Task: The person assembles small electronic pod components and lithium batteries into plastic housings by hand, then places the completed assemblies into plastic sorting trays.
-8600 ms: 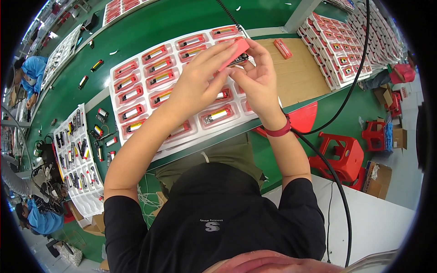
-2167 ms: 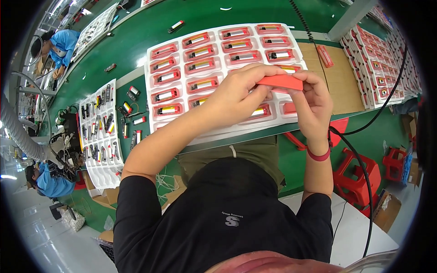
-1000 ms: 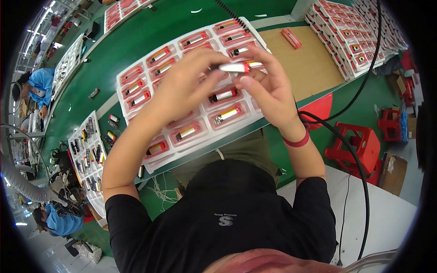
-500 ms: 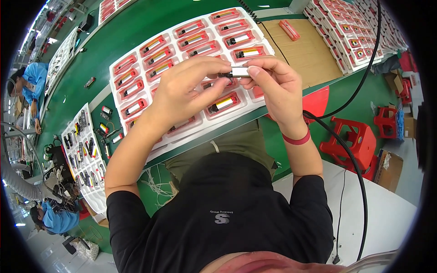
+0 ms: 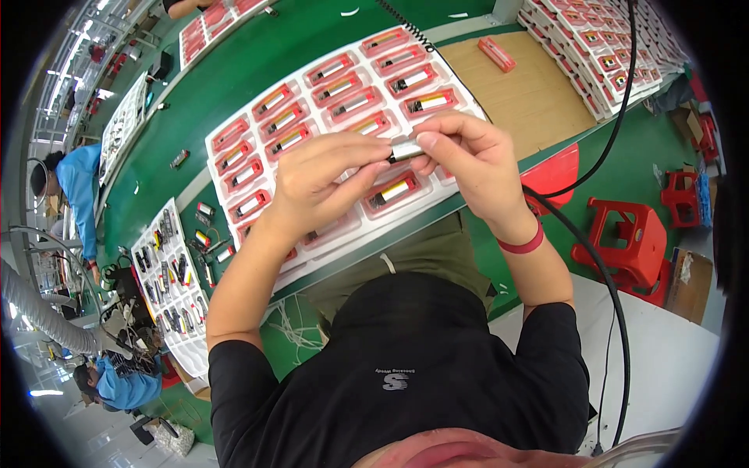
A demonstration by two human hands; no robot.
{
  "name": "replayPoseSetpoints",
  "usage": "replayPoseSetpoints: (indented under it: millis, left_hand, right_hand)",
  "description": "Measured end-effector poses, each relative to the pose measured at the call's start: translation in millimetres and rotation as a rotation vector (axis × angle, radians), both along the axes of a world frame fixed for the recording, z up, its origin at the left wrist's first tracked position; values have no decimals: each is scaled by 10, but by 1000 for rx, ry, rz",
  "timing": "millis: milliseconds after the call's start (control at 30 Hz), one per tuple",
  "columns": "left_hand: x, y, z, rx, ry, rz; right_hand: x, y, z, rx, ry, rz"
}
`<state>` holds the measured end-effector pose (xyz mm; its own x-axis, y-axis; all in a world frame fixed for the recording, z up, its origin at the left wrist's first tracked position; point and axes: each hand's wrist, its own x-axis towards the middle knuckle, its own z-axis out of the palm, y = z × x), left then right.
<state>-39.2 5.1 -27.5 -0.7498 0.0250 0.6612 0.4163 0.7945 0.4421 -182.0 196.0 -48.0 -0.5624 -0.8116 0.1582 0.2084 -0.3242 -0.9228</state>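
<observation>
Both my hands hold a small silver battery cell [image 5: 406, 148] with a black end, above a white moulded tray [image 5: 360, 235]. My left hand [image 5: 316, 183] pinches the black end, its fingertips hiding part of it. At the silver end, the thumb and fingers of my right hand [image 5: 477, 165] grip the cell. Under and beyond my hands, rows of clear red casings [image 5: 392, 192] sit in the tray's pockets. Many of them contain a battery and dark parts.
One red casing [image 5: 497, 54] lies on brown cardboard [image 5: 519, 105] at right. Stacked filled trays [image 5: 581, 58] stand beyond it. Left is another white tray [image 5: 173, 273] of small parts. A black cable [image 5: 605, 261] hangs at right, near red stools [image 5: 624, 242]. Co-workers sit at left.
The view has shifted, so the scene sits further right and lower. The cell is now tilted, its right end higher, and my left fingers are closer together on its black end.
</observation>
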Motion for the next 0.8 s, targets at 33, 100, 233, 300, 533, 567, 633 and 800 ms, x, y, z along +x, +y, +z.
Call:
replayPoseSetpoints:
  millis: [33,100,233,300,533,567,633,800]
  left_hand:
    - [22,10,14,85,-68,-1]
    - [14,19,-9,377,-183,-40]
    - [-61,136,-123,635,-105,3]
    - [-61,156,-84,485,-121,64]
    - [-234,255,-66,425,-154,77]
    - [-286,317,-42,363,-200,109]
    - [-451,456,-43,270,-357,76]
    - [-826,704,-373,-275,-350,-22]
  right_hand:
    - [29,6,7,13,-13,-3]
    - [4,-13,-1,-8,4,13]
    - [46,-55,-69,-175,196,-28]
    - [56,-29,-85,-169,320,-83]
    - [-87,156,30,-43,781,-251]
    - [-179,207,96,-56,997,-403]
    - [-387,252,145,-87,1193,-692]
    - [-496,268,265,-194,837,-629]
